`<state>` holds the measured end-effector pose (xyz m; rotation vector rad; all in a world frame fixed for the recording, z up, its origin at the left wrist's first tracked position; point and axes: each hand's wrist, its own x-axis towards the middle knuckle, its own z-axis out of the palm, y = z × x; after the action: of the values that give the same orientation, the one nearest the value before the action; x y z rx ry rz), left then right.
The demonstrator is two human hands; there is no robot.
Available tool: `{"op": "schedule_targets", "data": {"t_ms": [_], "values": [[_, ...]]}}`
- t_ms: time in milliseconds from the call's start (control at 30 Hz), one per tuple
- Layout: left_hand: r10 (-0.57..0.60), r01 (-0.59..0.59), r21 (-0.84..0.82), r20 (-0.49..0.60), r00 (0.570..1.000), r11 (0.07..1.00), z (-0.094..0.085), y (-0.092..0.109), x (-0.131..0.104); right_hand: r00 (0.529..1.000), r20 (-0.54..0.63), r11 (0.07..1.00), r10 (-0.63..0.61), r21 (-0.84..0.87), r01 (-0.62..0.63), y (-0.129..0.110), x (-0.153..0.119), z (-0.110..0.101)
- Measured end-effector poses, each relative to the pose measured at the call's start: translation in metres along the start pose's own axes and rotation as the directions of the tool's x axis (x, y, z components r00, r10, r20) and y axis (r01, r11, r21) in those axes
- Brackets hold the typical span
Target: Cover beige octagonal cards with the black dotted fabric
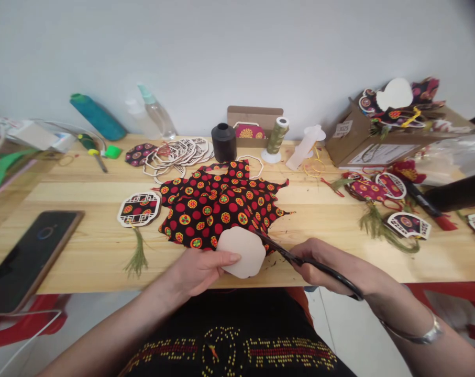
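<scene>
My left hand (200, 267) pinches a pale scalloped card (243, 252) by its left side, thumb on top, at the table's front edge. Behind the card and touching it spreads a black cloth (209, 201) with red and yellow flower prints and jagged edges. Black scissors (319, 266) are gripped in my right hand (326, 262); their blades point up and left, reaching the cloth's edge by the card's upper right. Whether the blades are apart is hard to tell. Left of the cloth lies a framed octagonal ornament (139, 209) with a green tassel (137, 256).
A phone (29, 256) lies at the front left. Cut-out frames (182, 153), a black thread spool (223, 142) and a green spool (277, 136) stand or lie behind the cloth. A cardboard box (390, 141) is at the back right, with tasselled ornaments (408, 225) in front.
</scene>
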<state>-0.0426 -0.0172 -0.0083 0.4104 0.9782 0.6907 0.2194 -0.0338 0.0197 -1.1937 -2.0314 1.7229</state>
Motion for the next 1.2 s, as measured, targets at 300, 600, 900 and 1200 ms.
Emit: {"op": "schedule_targets", "data": {"t_ms": [300,600,900,1200], "values": [[-0.033,0.033,-0.002,-0.001,0.999,0.999,0.002,0.002,-0.002,0.994,0.048,0.994,0.1,-0.054,-0.098,0.0,0.002,-0.003],[-0.049,0.049,0.003,0.013,0.999,0.999,-0.002,-0.001,-0.002,0.993,0.089,0.997,0.072,-0.017,-0.07,-0.007,0.009,-0.001],[-0.064,0.064,-0.005,0.043,0.997,0.998,-0.002,0.001,-0.002,0.959,0.085,0.95,0.271,0.138,-0.281,-0.018,0.015,-0.001],[-0.05,0.05,0.0,0.045,0.998,0.999,-0.003,0.002,-0.002,0.97,0.064,0.972,0.234,0.018,-0.235,-0.02,0.014,-0.003]]}}
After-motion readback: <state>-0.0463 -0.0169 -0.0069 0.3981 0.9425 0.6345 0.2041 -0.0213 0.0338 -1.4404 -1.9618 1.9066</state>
